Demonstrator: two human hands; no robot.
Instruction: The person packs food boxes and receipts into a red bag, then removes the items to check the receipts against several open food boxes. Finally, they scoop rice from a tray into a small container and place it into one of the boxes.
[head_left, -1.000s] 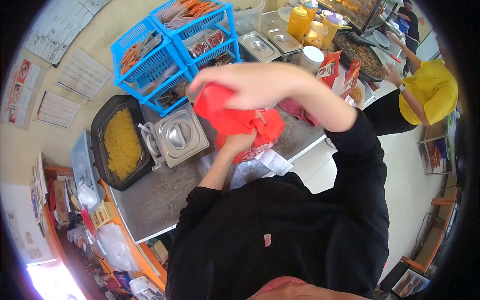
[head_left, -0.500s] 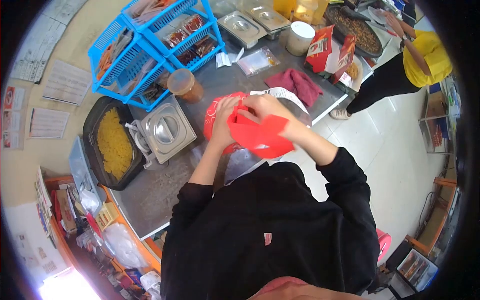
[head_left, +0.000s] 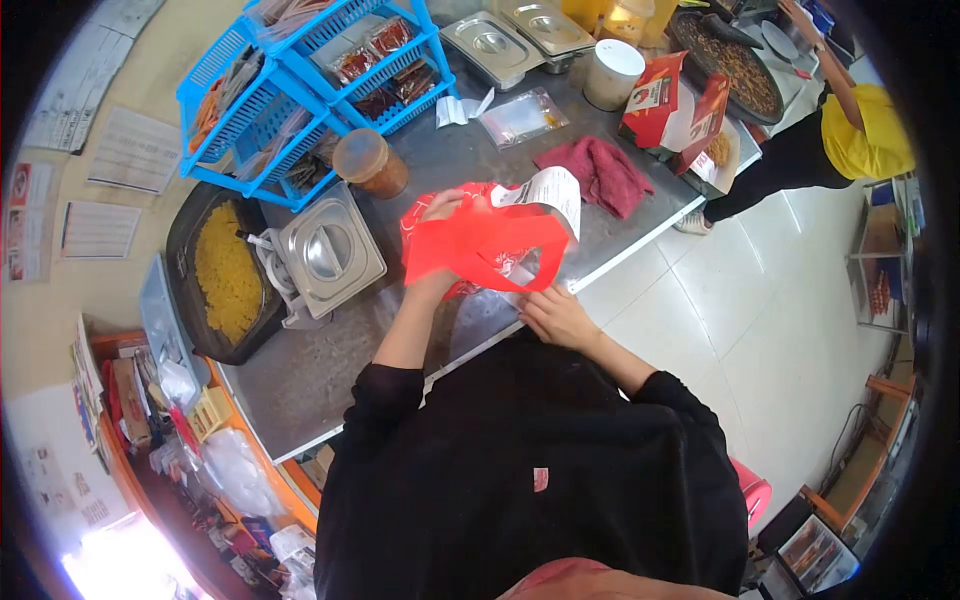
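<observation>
A red carrier bag (head_left: 432, 245) with a white print stands on the metal counter, its looped handle spread toward the right. My left hand (head_left: 446, 204) is closed on the bag's upper part, and the red fabric covers most of the palm. Lower down, my right hand (head_left: 560, 318) is at the bag's near side by the counter edge. Its fingers are bent and close together just below the handle loop; I cannot tell what they pinch. A printed white paper slip (head_left: 553, 194) curls up at the bag's right side.
Beyond the bag lie a maroon cloth (head_left: 600, 175) and a lidded tub (head_left: 370, 162). Blue stacked baskets (head_left: 270, 125) hold packets. To the left are a lidded steel container (head_left: 335, 250) and a black pan of yellow rice (head_left: 228, 270). A person in yellow (head_left: 868, 135) stands at upper right.
My right hand has left the bag's top and moved down to its near side. The handle has opened into a wide loop. My left hand stays at the bag.
</observation>
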